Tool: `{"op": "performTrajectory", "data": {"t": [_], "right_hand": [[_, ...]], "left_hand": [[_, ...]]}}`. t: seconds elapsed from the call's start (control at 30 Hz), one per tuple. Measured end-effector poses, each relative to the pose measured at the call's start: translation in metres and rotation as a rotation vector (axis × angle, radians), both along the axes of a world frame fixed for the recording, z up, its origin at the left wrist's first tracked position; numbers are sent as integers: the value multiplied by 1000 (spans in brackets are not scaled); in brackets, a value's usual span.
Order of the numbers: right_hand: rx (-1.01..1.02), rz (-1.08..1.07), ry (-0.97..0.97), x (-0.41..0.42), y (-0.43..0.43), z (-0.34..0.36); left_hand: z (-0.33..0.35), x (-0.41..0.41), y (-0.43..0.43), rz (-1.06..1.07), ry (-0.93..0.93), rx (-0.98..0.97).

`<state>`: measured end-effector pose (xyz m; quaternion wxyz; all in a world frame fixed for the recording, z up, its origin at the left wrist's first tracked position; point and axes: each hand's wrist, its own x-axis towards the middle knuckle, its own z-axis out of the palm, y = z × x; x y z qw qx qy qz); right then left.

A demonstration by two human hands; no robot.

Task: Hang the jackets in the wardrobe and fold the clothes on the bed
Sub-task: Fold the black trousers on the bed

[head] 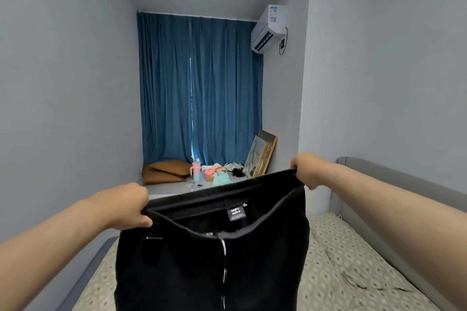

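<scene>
Black garment (209, 260) (trousers, judging by the elastic waistband (222, 190) and the white cord (224, 250)) held up in the lower centre of the frame, above the bed (341, 260) and not lying on it. Left grip (126, 206) clenched on the waistband end at centre left. Right grip (307, 170) clenched on the other end, higher and more to the right. Waistband stretched between both, slanting up toward the right. Long axis of the cloth hanging straight down from there, past the bottom edge. Fold probably not yet begun. Next, likely lowering flat onto the bed, left end nearer to the sheet.
</scene>
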<state>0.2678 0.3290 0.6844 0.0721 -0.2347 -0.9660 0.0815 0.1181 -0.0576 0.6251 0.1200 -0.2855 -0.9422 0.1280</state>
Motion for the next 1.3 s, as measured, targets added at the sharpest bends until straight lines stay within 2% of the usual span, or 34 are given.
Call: {"op": "performTrajectory", "data": {"t": [0.07,0.2,0.3,0.37,0.47,0.6,0.73,0.8,0.87,0.97,1.03,1.1,1.13,1.17,1.23,1.3], "right_hand": [[-48,-15,-23,-3,3,0],[-237,-1,-47,-4,13,1],[-783,-33,-1,3,17,5],[-994,-36,46,6,20,4],[-1219,-90,205,4,21,-2],[-1451,-109,534,-3,16,2],[-1621,-181,826,-16,8,6],[-1606,-151,916,-21,6,3],[-1423,-82,854,-22,8,-4],[-813,2,541,-14,15,-16],[-377,105,256,-4,21,-18],[-145,177,29,4,22,-15],[-165,197,-22,5,22,-13],[-282,213,-39,7,23,-12],[-652,257,-41,9,28,-9],[-984,278,-25,12,32,-7]], "left_hand": [[4,-6,-4,-36,105,-4],[13,-15,-14,-62,126,102],[20,-20,-22,-77,159,204],[25,-20,-28,-112,112,319],[32,-14,-36,-127,-16,399],[36,3,-34,-132,-169,329],[37,8,-22,-141,-36,236],[39,6,-19,-115,48,288],[41,2,-18,-97,87,360],[48,-2,-21,-26,103,420],[53,-6,-26,20,57,513],[56,-10,-30,26,0,619],[55,-12,-33,16,-28,671],[54,-13,-34,6,-59,734],[50,-14,-38,21,-163,926],[49,-15,-43,52,-353,1156]]}}
